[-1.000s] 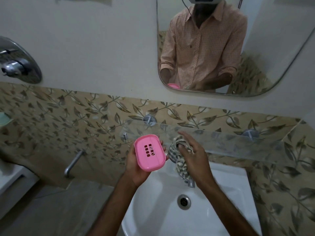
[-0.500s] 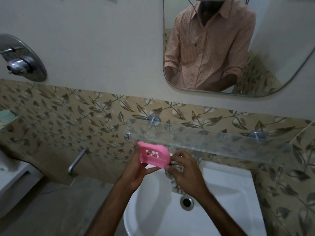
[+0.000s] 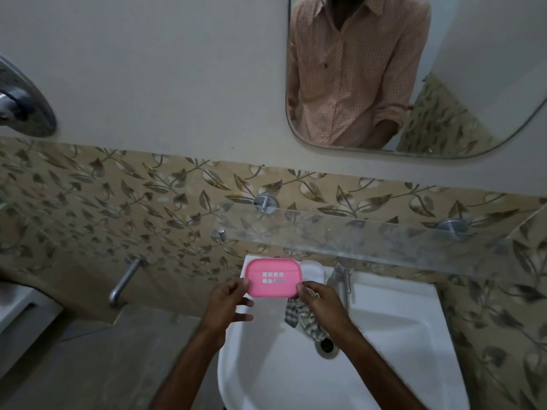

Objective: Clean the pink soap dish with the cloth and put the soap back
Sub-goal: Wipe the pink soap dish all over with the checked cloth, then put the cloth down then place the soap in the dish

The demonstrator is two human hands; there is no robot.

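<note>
The pink soap dish (image 3: 273,278) lies flat, slots up, on the back left corner of the white sink (image 3: 399,335). My left hand (image 3: 228,303) pinches its left edge with thumb and fingertips. My right hand (image 3: 322,303) touches the dish's right front corner with its thumb while gripping the striped cloth (image 3: 305,319), which hangs bunched under the palm over the basin. A white bar that looks like the soap (image 3: 314,270) lies on the rim right beside the dish.
The chrome tap (image 3: 343,278) stands just right of the soap. A glass shelf (image 3: 384,241) juts out above the sink's back edge. The drain (image 3: 327,346) is below the cloth. A wall spout (image 3: 124,282) sticks out at left; a mirror (image 3: 473,69) hangs above.
The dish went from upright in my left hand down to lying flat on the sink's back left corner. My right hand followed with the cloth to the dish's right corner.
</note>
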